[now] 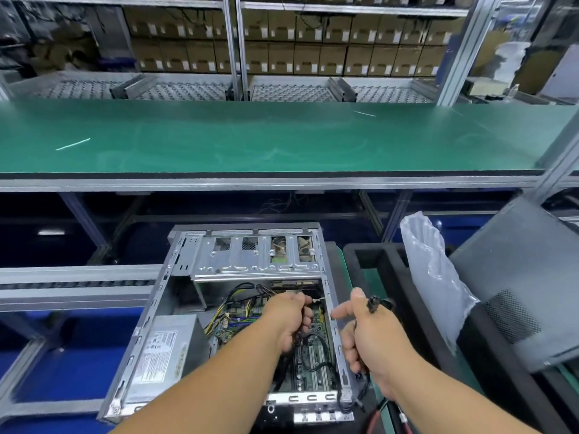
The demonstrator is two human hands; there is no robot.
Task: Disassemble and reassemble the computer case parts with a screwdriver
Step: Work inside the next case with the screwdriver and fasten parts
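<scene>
An open silver computer case [150,324] lies on its side below me, its motherboard [313,349], yellow and black wires and power supply [166,349] exposed. My left hand [289,317] reaches inside over the board, fingers curled round a cable with a small white tie at its end. My right hand [366,333] is just outside the case's right wall and grips a black cable, its connector [372,303] sticking up by my thumb. No screwdriver shows.
A long green bench [266,139] runs across above the case. A grey side panel [526,277] leans at the right beside a clear plastic bag [435,270] and black foam [385,267]. Red and black wires [380,411] hang near my right wrist. Shelves of cardboard boxes stand behind.
</scene>
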